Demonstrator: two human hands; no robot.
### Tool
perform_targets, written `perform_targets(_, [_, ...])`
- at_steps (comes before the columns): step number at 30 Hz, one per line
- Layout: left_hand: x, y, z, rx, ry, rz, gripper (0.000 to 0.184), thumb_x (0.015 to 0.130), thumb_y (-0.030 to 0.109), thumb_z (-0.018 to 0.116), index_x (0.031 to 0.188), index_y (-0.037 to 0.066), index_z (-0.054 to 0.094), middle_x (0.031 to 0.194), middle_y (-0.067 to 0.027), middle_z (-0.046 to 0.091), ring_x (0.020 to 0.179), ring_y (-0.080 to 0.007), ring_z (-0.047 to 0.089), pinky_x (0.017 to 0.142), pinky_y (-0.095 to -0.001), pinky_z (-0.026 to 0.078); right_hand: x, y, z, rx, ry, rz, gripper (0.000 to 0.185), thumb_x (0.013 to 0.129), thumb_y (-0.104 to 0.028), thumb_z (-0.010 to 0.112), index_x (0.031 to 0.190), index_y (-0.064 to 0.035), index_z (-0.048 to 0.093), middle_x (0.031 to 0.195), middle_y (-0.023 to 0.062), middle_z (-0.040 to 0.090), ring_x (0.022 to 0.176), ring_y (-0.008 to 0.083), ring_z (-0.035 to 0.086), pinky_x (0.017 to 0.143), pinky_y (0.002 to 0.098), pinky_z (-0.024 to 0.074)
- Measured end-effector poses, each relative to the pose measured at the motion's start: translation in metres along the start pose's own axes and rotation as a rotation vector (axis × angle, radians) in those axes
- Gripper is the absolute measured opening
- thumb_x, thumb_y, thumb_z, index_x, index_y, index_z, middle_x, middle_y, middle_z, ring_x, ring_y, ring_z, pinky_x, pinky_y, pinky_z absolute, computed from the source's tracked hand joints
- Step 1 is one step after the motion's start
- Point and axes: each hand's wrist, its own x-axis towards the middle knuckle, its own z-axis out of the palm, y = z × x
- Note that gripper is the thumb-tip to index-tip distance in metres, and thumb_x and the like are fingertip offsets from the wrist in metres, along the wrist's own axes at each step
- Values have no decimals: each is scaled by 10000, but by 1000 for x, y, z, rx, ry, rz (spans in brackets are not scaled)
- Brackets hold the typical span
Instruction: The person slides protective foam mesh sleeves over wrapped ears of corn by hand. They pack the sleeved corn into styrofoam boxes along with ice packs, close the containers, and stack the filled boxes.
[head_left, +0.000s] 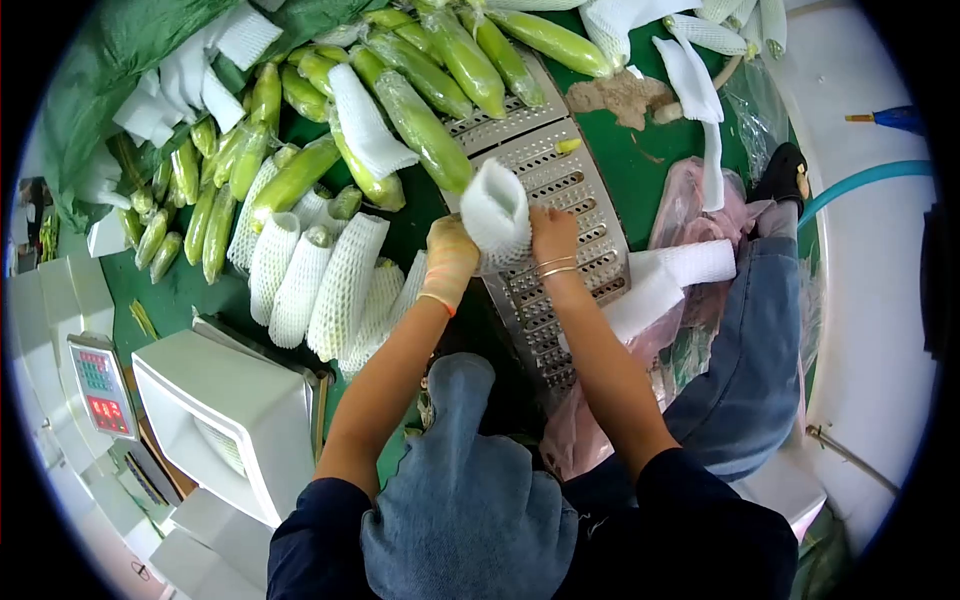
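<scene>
Between my hands stands a white foam net sleeve (pixel 497 215), its open end facing up toward me. Whether a vegetable is inside it, I cannot tell. My left hand (pixel 450 262), in a pale thin glove, is closed on its left side. Bare and wearing thin bracelets at the wrist, my right hand (pixel 553 240) grips the sleeve's right side. Just beyond lie long green gourds (pixel 425 135) in clear plastic wrap, one with a foam sleeve (pixel 365 125) on it. Several sleeved gourds (pixel 345 285) lie left of my left hand.
A slotted metal grate (pixel 590 225) runs beneath my hands. To the right are loose foam sleeves (pixel 700 264) and pink plastic bags (pixel 690 205). A white plastic bin (pixel 225 415) and a scale display (pixel 103 385) stand at left. A blue hose (pixel 870 175) curves at far right.
</scene>
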Motion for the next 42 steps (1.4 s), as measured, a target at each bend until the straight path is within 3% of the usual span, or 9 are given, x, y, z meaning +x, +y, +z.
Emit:
perform_targets(1, [7,16,1,-683,126,-139,208,901,184,460,959,90,637,912,-95,689,789,-302,658,692,-396,510,1,16,8,5,11,1,396,786,-242,600,564,74,510,472,161,455,460,188,398,485,407,337])
perform_targets(4, [3,84,-24,233,110,-332,260,909,266,481,1010,40,562,917,-223,646,817,-402,621,699,-462,494,-13,53,17,59,143,225,402,825,-277,547,644,82,537,539,175,512,510,248,472,542,408,375])
perform_targets(8, [-17,35,3,194,157,327,372,914,291,509,1146,2,548,1076,-240,604,997,-332,590,865,-374,451,-42,34,5,243,-50,434,483,890,-360,437,870,84,624,736,218,643,668,305,630,637,380,462])
perform_targets(10, [-50,99,-78,-1005,-260,-292,438,907,290,566,1203,-29,521,1126,-143,603,1006,-212,579,880,-279,435,-52,-12,-34,244,-569,590,458,874,-371,460,871,41,660,756,213,660,664,283,648,635,380,486])
perform_targets(14, [-126,92,-156,-1802,-336,-787,514,874,191,536,1296,-69,399,1193,-201,554,1036,-291,593,920,-390,469,-28,-114,-32,-354,-517,-481,276,809,-246,613,685,1,596,610,163,582,575,295,599,556,389,458])
perform_targets(25, [-137,16,-233,416,381,-513,1007,612,184,765,1451,151,208,1107,-205,527,1008,-404,536,869,-445,462,119,-218,213,-759,-408,-632,444,822,-183,627,1222,-62,477,1064,195,615,974,375,601,802,449,509])
perform_targets(29, [-145,26,-221,464,531,-382,962,593,151,780,1422,119,293,1174,-198,497,1049,-374,494,940,-431,402,100,-196,108,277,-485,-733,412,763,-101,702,1138,-68,535,931,142,637,758,237,639,683,333,515])
perform_targets(35, [-55,90,-180,-549,249,-45,432,849,62,601,1263,-8,498,1220,-121,553,1145,-215,499,979,-310,374,-15,-109,25,1052,-814,346,217,831,-62,656,1036,-56,585,932,26,623,812,123,608,688,238,498])
perform_targets(42, [5,67,-102,-1564,45,-4,267,853,29,511,1115,-11,543,1050,-82,599,967,-201,584,920,-323,441,9,-68,51,1156,-420,226,150,878,-108,581,998,-17,567,941,77,631,788,177,614,709,306,515])
